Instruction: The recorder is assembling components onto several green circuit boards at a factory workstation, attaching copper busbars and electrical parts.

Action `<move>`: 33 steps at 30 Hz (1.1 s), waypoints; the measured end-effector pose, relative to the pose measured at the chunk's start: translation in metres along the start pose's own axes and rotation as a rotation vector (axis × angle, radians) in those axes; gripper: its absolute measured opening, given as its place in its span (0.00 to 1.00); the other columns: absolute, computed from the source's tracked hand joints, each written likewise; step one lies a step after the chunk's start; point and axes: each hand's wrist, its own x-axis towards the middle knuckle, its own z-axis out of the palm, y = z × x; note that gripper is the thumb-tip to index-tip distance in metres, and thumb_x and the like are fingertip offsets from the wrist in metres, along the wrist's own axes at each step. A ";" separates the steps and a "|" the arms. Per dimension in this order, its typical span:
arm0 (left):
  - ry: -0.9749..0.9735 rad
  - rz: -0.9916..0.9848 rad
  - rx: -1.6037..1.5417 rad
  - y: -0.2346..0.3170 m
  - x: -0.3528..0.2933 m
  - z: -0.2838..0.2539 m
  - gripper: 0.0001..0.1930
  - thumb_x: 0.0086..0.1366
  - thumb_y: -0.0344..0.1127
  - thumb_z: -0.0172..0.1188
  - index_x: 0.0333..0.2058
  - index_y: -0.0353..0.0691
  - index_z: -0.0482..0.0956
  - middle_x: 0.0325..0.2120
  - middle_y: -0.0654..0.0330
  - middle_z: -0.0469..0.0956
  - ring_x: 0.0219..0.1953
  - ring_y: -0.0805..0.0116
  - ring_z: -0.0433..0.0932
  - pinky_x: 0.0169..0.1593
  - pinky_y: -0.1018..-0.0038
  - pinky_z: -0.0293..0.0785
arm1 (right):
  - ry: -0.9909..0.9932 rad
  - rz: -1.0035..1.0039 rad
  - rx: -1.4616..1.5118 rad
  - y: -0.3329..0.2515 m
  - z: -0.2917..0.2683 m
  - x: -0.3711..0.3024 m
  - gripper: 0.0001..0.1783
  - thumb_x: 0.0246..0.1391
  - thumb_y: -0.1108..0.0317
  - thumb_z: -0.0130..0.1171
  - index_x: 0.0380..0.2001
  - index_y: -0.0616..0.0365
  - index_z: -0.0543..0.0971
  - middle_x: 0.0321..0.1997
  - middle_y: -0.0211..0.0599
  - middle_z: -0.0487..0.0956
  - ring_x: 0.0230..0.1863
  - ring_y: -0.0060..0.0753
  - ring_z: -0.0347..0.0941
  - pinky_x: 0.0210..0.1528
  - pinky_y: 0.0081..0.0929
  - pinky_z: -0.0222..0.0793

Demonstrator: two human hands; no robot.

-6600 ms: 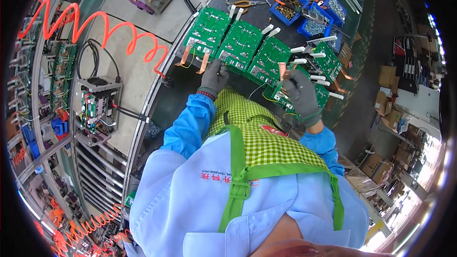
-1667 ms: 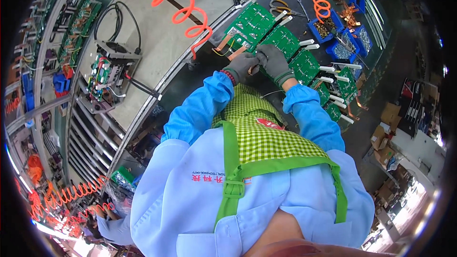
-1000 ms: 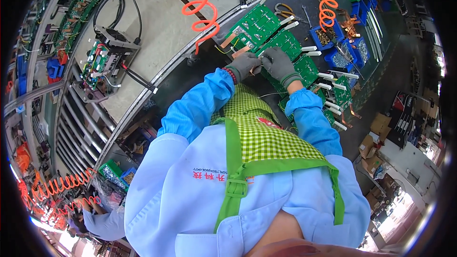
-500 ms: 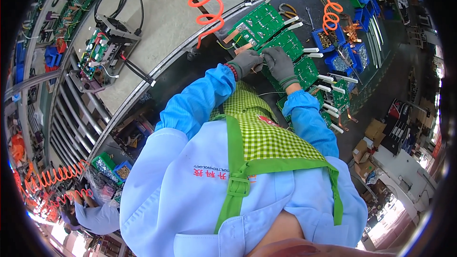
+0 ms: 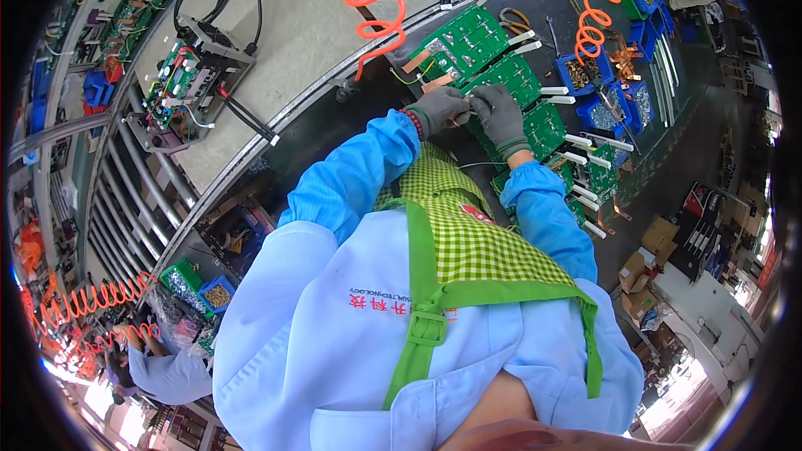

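My left hand (image 5: 440, 108) and my right hand (image 5: 499, 114), both in grey gloves, meet over a row of green circuit boards (image 5: 464, 43) on a dark bench. The fingertips pinch something small between them at the near edge of a board (image 5: 511, 75); what it is I cannot make out. A copper strip (image 5: 418, 58) sticks out from the leftmost board. More boards (image 5: 595, 169) with white parts run off to the right. My blue sleeves and green checked apron fill the lower view.
Blue bins (image 5: 585, 75) of small parts sit beyond the boards, with orange coiled hoses (image 5: 378, 2) hanging above. An open electronic unit (image 5: 190, 83) stands on the conveyor at left. Another person in blue (image 5: 167, 372) is at lower left. Cardboard boxes (image 5: 647, 271) lie at right.
Both hands came together from apart on the boards and now stay pinched at the same spot. The view has swung so the boards sit higher and farther right.
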 end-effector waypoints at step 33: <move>0.034 0.283 0.208 -0.029 0.016 -0.008 0.06 0.57 0.33 0.59 0.27 0.35 0.77 0.22 0.63 0.75 0.23 0.75 0.73 0.27 0.78 0.69 | -0.164 0.002 -0.316 -0.021 -0.003 0.018 0.06 0.50 0.64 0.54 0.32 0.50 0.76 0.35 0.42 0.74 0.33 0.50 0.74 0.34 0.42 0.70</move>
